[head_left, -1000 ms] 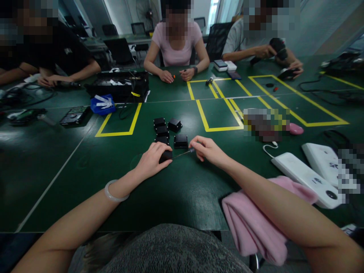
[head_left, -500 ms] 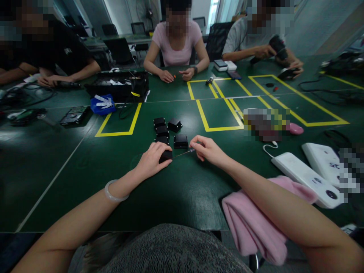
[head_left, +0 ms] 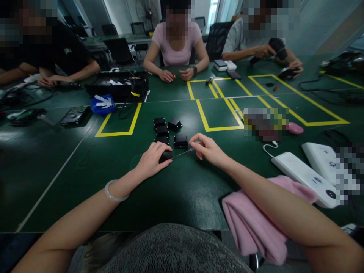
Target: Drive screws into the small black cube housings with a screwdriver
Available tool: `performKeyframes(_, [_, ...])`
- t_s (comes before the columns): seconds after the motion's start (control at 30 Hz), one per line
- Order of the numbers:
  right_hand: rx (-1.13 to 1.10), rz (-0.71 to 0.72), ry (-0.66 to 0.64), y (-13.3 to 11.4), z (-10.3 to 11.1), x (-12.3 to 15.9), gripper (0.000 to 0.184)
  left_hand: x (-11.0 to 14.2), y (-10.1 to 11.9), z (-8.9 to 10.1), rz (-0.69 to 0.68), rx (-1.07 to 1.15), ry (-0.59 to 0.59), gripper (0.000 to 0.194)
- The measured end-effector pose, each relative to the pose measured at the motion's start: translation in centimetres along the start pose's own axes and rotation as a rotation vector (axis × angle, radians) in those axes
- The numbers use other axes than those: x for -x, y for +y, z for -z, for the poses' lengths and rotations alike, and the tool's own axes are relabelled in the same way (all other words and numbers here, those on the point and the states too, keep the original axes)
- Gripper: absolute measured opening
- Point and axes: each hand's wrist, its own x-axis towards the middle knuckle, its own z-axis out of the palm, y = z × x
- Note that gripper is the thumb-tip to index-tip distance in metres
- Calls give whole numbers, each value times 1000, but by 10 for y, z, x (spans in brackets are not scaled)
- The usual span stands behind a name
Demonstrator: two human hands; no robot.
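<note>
My left hand is closed round a small black box on the green table, thumb on its near side and fingers over its top. In my right hand a thin screwdriver is pinched, its metal shaft slanting down left to the box's right side. Whether the tip sits in a screw is too small to tell. Beyond my left hand, similar black boxes stand in a row. Another black box lies just left of my right fingertips, and a tilted one is farther back.
A pink cloth hangs over the table edge under my right forearm. White power banks lie to the right, with a pink mouse behind. Farther off are a black bin, a blue packet and several people seated.
My right hand has shifted very slightly upward, its fingers rolled a little on the screwdriver handle. My left hand and the black box stay in place.
</note>
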Motion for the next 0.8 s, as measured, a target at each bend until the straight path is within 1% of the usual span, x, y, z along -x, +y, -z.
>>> performKeyframes(0.17, [-21, 4, 13, -1, -1, 1, 16, 0, 0, -1, -3, 3, 6, 26])
performKeyframes(0.33, [-37, -24, -1, 1, -1, 1, 24, 0, 0, -1, 3, -4, 0, 28])
performKeyframes(0.47, [-13, 5, 10, 1, 0, 1, 17, 0, -1, -1, -4, -12, -2, 28])
performKeyframes(0.6, [-19, 11, 12, -1, 0, 1, 16, 0, -1, -1, -7, -11, -1, 28])
performKeyframes(0.8, [-9, -29, -12, -2, -1, 2, 23, 0, -1, -1, -1, -13, -12, 30])
